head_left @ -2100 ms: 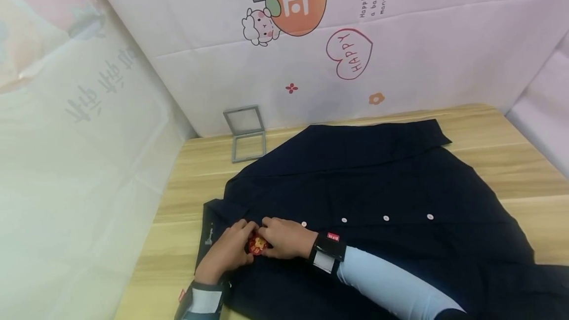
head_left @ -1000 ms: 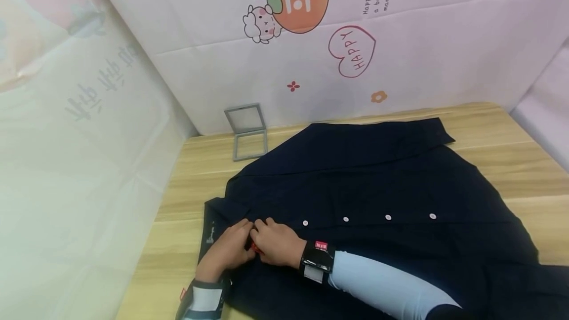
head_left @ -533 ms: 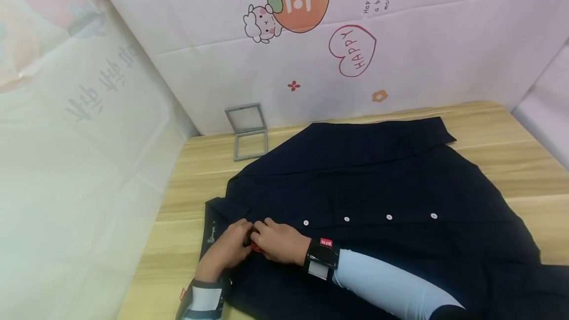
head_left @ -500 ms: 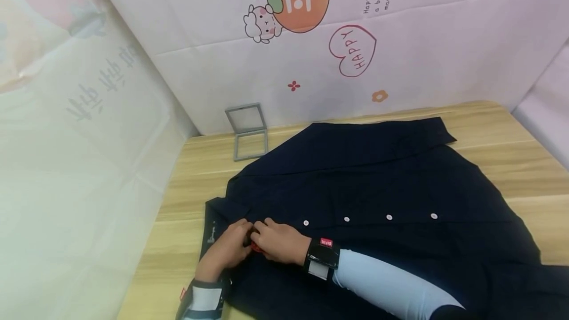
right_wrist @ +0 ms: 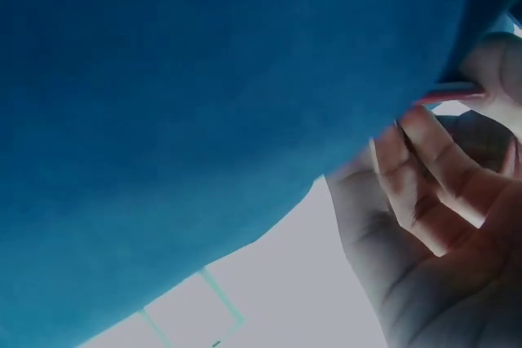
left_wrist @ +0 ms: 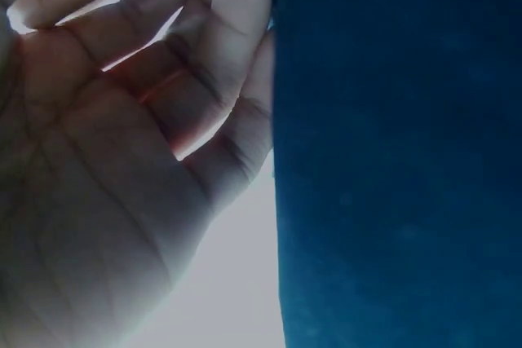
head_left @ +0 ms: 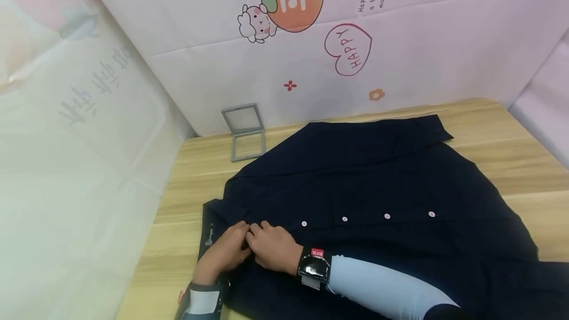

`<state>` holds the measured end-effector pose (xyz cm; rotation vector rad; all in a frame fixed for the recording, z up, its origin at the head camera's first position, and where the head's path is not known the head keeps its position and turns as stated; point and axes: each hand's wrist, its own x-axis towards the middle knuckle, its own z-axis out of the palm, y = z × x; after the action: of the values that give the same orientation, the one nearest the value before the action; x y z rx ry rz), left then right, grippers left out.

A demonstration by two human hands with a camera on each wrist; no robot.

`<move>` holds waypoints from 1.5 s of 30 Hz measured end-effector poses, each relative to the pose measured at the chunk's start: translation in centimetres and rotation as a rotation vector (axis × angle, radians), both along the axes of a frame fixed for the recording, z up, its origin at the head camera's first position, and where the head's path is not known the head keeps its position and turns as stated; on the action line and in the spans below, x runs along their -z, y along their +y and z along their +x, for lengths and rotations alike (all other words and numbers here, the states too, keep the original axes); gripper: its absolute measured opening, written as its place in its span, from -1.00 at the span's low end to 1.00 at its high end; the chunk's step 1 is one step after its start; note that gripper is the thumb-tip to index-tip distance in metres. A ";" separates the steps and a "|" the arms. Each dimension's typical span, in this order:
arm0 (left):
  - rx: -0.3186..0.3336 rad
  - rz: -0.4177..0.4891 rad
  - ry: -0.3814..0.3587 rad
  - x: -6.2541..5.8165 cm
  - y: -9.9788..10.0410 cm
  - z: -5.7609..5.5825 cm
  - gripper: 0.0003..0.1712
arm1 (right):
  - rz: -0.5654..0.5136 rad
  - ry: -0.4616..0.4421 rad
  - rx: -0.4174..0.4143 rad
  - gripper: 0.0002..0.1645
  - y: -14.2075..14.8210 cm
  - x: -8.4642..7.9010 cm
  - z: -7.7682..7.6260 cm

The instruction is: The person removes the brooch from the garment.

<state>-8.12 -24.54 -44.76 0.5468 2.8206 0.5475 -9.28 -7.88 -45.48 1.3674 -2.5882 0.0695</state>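
Observation:
A dark navy button-up shirt (head_left: 382, 181) lies spread on the wooden table, its collar toward the left. My left hand (head_left: 226, 251) is at the front edge just below the collar, with bent fingers pinching the cloth. Right beside it, its fingertips close to the left ones, is my right hand (head_left: 272, 247). In the right wrist view a thin red-edged disc, the round badge (right_wrist: 450, 96), sits between the thumb and fingers at the cloth. From the head view the right hand hides this badge. In the left wrist view the curled fingers (left_wrist: 236, 46) meet the shirt's edge.
A grey hinged double frame (head_left: 248, 145) stands unfolded at the back left of the wooden table (head_left: 484, 127). White buttons (head_left: 345, 219) run along the shirt front. Printed white sheets (head_left: 426, 43) hang as walls behind and at the left.
The red badge, its gold-figured face showing between the hands at first, has turned out of sight under the right hand. The right hand has closed up to the left, which barely moved.

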 end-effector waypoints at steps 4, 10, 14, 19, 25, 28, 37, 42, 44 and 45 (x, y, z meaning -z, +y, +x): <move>-0.007 0.017 -0.009 -0.1 0.0 -0.1 -0.88 | -0.014 0.030 0.044 -0.70 -0.4 0.1 0.1; -0.028 0.040 -0.041 -0.3 0.0 -0.3 -0.95 | -0.017 0.071 0.067 -0.68 -0.7 0.3 0.0; -0.037 0.045 -0.053 -0.4 0.0 -0.2 -0.91 | -0.010 0.047 0.067 -0.68 -0.9 0.4 0.0; -0.040 0.051 -0.050 -0.2 -0.1 -0.1 -0.88 | 0.000 0.046 0.065 -0.68 -0.9 0.4 0.1; -0.045 0.060 -0.050 -0.1 -0.2 -0.3 -0.87 | 0.005 0.080 0.047 -0.67 -0.9 0.3 -0.1; -0.043 0.061 -0.052 0.0 -0.2 -0.4 -0.87 | 0.008 0.077 0.039 -0.65 -0.9 0.4 -0.3; -0.059 0.080 -0.082 -0.2 -0.2 -0.6 -0.88 | -0.003 0.089 0.017 -0.70 -0.8 0.2 -0.5; -0.061 0.094 -0.087 -0.1 -0.2 -0.7 -0.87 | -0.004 0.063 0.012 -0.68 -0.8 0.3 -0.6; -0.062 0.098 -0.087 -0.1 -0.2 -0.7 -0.86 | -0.001 0.048 0.015 -0.68 -0.8 0.3 -0.6; -0.062 0.100 -0.085 0.0 -0.1 -0.7 -0.86 | 0.001 0.040 0.017 -0.69 -0.8 0.3 -0.6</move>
<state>-8.80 -24.69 -44.73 0.4435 2.7488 0.7097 -9.89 -8.65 -45.81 1.3326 -2.5673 0.0377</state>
